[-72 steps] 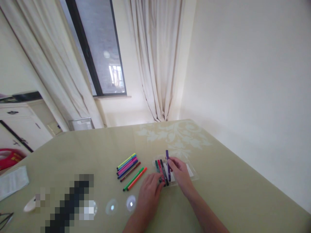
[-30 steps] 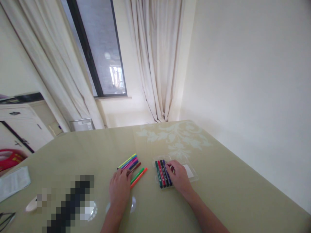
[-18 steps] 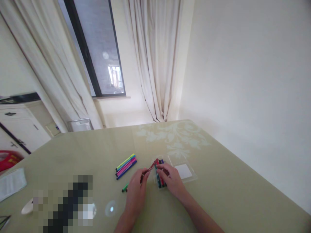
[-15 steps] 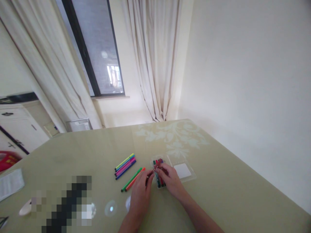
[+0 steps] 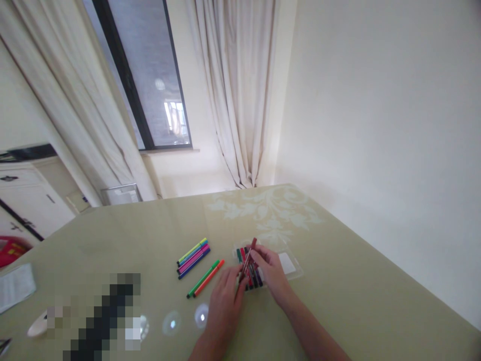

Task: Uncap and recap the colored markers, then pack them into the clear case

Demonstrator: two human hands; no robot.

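Observation:
A brown felt-tip pen is held slantwise between my two hands, above a clear plastic case. My left hand grips the pen's lower end, fingers closed. Near the upper, capped end, my right hand pinches the same pen. Under it, several felt-tip pens in green, red and dark colours lie side by side in the case, partly covered by my hands. To the left of my left hand rest a green pen and an orange pen, apart from the case.
Farther left lies a group of pens in yellow, blue, pink and dark blue. A computer mouse-like white object and a pale packet are on the table at left. A wall borders the right edge.
The brown pen has turned more upright and moved slightly right. My left hand has shifted right towards the case, uncovering more of the orange pen; my right hand has moved slightly right.

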